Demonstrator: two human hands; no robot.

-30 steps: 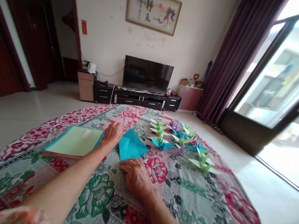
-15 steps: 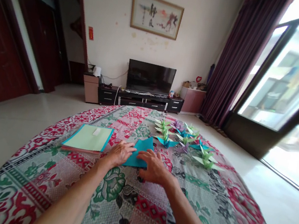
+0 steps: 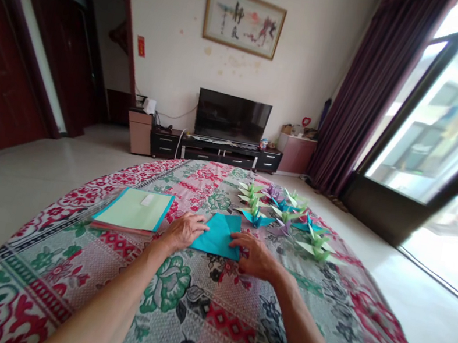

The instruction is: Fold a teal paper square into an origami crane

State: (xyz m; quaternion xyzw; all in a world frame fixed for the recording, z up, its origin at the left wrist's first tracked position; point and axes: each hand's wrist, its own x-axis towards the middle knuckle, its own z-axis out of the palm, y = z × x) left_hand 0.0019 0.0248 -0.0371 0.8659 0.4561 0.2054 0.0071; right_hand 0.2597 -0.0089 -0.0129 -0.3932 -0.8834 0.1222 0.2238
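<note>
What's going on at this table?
Someone has both hands on a blue sheet, which looks partly folded and lies on the patterned cloth. The left hand has its fingers at the sheet's left side, the right hand at its right. Left of the hands is a paper stack, pale green on top; paper cranes stand beyond the right hand.

The blue sheet (image 3: 217, 237) is smooth paper (looks rather matt).

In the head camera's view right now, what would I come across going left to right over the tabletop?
Stack of coloured paper → left hand → blue paper → right hand → nearest green paper crane.
</note>
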